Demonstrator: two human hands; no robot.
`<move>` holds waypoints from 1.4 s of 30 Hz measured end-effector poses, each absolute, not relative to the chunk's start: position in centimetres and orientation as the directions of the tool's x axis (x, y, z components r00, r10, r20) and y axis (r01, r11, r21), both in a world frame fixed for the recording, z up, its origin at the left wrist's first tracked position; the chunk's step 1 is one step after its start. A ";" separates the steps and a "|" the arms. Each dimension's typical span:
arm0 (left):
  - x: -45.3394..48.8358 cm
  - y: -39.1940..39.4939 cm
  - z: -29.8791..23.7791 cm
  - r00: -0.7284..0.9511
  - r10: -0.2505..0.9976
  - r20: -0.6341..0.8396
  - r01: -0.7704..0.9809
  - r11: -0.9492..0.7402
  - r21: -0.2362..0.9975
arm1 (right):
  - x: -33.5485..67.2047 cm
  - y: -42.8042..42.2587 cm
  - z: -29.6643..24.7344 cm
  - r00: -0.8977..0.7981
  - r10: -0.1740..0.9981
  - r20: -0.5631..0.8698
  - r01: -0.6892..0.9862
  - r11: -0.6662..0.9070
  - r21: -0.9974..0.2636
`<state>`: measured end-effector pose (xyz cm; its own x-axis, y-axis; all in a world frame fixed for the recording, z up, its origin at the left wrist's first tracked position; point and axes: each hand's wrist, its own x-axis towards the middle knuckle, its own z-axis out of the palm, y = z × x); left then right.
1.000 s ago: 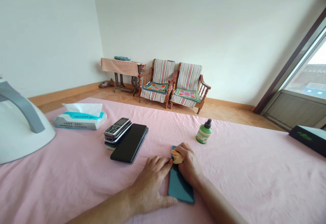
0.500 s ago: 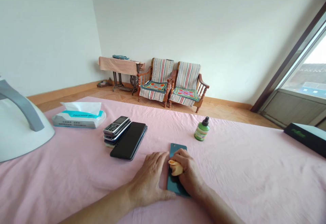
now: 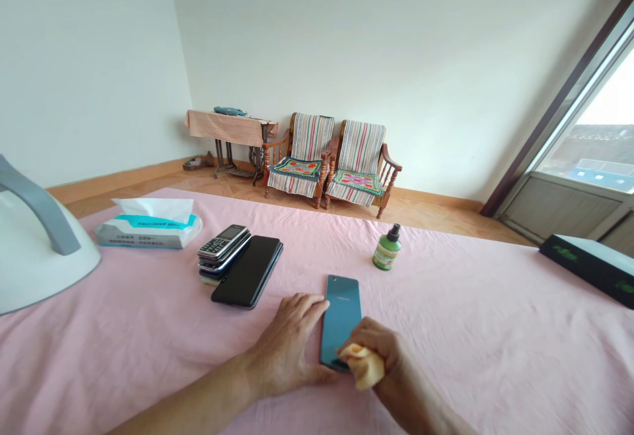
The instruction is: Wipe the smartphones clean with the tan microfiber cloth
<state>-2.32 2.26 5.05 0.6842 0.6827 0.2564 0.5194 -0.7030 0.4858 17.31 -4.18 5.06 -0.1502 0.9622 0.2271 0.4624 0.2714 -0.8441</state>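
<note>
A blue-green smartphone (image 3: 343, 309) lies back side up on the pink cloth, its camera end pointing away from me. My left hand (image 3: 290, 339) rests along its left edge, fingers and thumb spread, the fingertips touching the side. In my right hand (image 3: 389, 349) is a bunched yellow cloth (image 3: 364, 364), held at the phone's near right corner and covering part of that end. Beyond and to the right, a green spray bottle (image 3: 386, 248) with a black cap stands upright.
Left of my hands lie a large black smartphone (image 3: 247, 270) and a stack of older phones (image 3: 224, 243). Behind them is a tissue pack (image 3: 148, 227). A white object with a grey handle (image 3: 42, 210) stands far left, and a black box (image 3: 589, 267) far right.
My right hand has slid the yellow cloth down the phone's back toward me, uncovering its upper part. The left hand stays at the edge. The view has shifted slightly.
</note>
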 end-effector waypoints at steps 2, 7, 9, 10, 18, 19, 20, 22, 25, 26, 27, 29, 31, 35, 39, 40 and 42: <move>-2.2 1.7 5.4 0.686 0.683 0.250 0.519 -0.700 0.490 | 17.5 -3.4 5.5 0.024 0.975 0.223 0.448 0.189 -0.874; -1.4 0.2 5.4 0.686 0.691 0.229 0.523 -0.687 0.504 | 17.2 -2.0 5.4 0.132 0.977 0.168 0.468 0.088 -0.879; -1.2 -0.1 5.2 0.680 0.693 0.241 0.510 -0.683 0.524 | 16.9 -1.7 5.3 0.139 0.978 0.154 0.450 0.076 -0.890; -1.1 -0.1 5.2 0.677 0.694 0.245 0.503 -0.680 0.534 | 16.9 -1.6 5.3 0.151 0.977 0.152 0.426 0.074 -0.901; -1.0 0.2 6.0 0.658 0.712 0.244 0.478 -0.646 0.595 | 17.5 -1.7 6.0 0.218 0.975 -0.032 0.032 -0.040 -0.999; -1.0 0.2 6.0 0.656 0.715 0.241 0.484 -0.643 0.593 | 17.4 -1.8 6.3 0.223 0.973 -0.051 -0.026 -0.046 -0.999; -1.0 0.2 5.9 0.650 0.722 0.237 0.496 -0.639 0.588 | 17.3 -1.9 6.6 0.223 0.973 -0.063 -0.077 -0.047 -0.996; -1.1 0.2 5.7 0.630 0.743 0.225 0.533 -0.625 0.571 | 17.0 -2.0 7.3 0.195 0.979 -0.058 -0.155 -0.028 -0.988; -1.2 0.2 5.4 0.605 0.767 0.213 0.576 -0.606 0.548 | 16.5 -1.7 8.0 0.133 0.991 -0.015 -0.152 0.005 -0.988; -1.3 0.2 5.3 0.605 0.767 0.214 0.581 -0.609 0.540 | 16.5 -1.5 8.0 0.142 0.990 0.019 -0.099 0.034 -0.994; -1.4 0.2 5.3 0.610 0.762 0.217 0.581 -0.617 0.531 | 16.5 -1.2 7.8 0.169 0.983 0.067 -0.024 0.072 -0.997; -1.4 0.2 5.3 0.624 0.747 0.229 0.576 -0.637 0.512 | 16.6 -0.8 7.1 0.240 0.955 0.177 0.154 0.143 -0.978; -1.4 0.2 5.4 0.639 0.730 0.242 0.570 -0.661 0.488 | 16.6 -0.7 6.1 0.252 0.933 0.255 0.299 0.176 -0.938; -1.3 0.1 5.2 0.671 0.701 0.241 0.574 -0.697 0.430 | 16.0 -2.2 4.7 0.119 0.958 0.260 0.408 0.192 -0.893; -1.4 0.1 5.0 0.646 0.701 0.303 0.563 -0.705 0.432 | 16.3 -3.9 5.3 0.007 0.971 0.238 0.354 0.220 -0.909; -1.5 0.1 5.0 0.629 0.705 0.327 0.554 -0.701 0.448 | 16.8 -4.1 5.5 0.044 0.971 0.236 0.336 0.208 -0.919; -1.6 0.4 5.2 0.588 0.717 0.374 0.528 -0.691 0.495 | 18.0 -3.9 5.6 0.169 0.963 0.212 0.297 0.155 -0.942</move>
